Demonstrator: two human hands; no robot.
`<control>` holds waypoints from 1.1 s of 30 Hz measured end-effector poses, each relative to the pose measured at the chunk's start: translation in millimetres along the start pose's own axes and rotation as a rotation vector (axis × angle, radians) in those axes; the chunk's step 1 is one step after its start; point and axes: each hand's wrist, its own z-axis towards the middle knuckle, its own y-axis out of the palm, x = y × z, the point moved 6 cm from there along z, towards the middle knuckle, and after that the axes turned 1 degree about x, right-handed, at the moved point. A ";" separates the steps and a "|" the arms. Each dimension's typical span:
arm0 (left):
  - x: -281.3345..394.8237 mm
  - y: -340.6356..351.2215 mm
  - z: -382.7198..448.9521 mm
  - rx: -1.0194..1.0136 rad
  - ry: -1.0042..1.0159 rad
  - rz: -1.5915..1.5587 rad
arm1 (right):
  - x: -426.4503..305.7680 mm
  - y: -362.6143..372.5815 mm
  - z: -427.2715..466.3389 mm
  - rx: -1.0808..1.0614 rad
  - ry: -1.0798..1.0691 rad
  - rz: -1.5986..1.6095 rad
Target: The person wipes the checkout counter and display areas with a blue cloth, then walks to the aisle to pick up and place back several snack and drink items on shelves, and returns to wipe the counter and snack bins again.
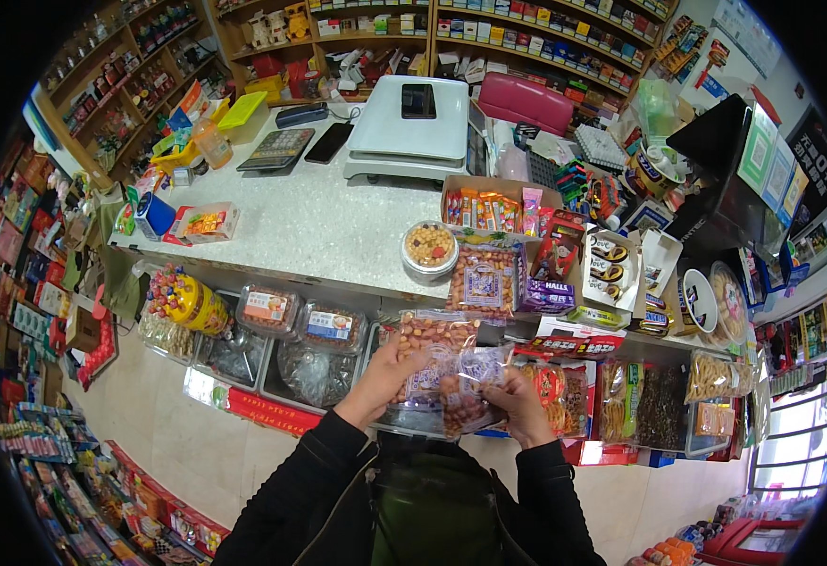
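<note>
My left hand [383, 376] grips the left edge of a clear plastic bag of peanuts [433, 332] low in front of the counter. In my right hand [523, 405] is a smaller clear bag of nuts [466, 407] with purple print, overlapping the right part of the first bag. A similar bag of peanuts [484, 283] lies just beyond on the counter edge, beside a round tub of mixed snacks [429, 247]. Two clear plastic boxes with labels, a left one [266, 309] and a right one [330, 327], rest on the display bins left of my left hand.
The speckled counter [293, 212] bears a white scale [410, 127], a calculator [277, 151] and a phone [329, 143]. Candy boxes crowd its right side, near a monitor [717, 170]. Bagged snacks [618, 403] fill bins at right; a yellow lollipop drum [197, 304] stands left.
</note>
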 end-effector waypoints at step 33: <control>-96.1 -12.6 -19.9 -0.001 -0.364 -0.409 | -0.2 45.2 12.0 0.270 -0.125 -1.018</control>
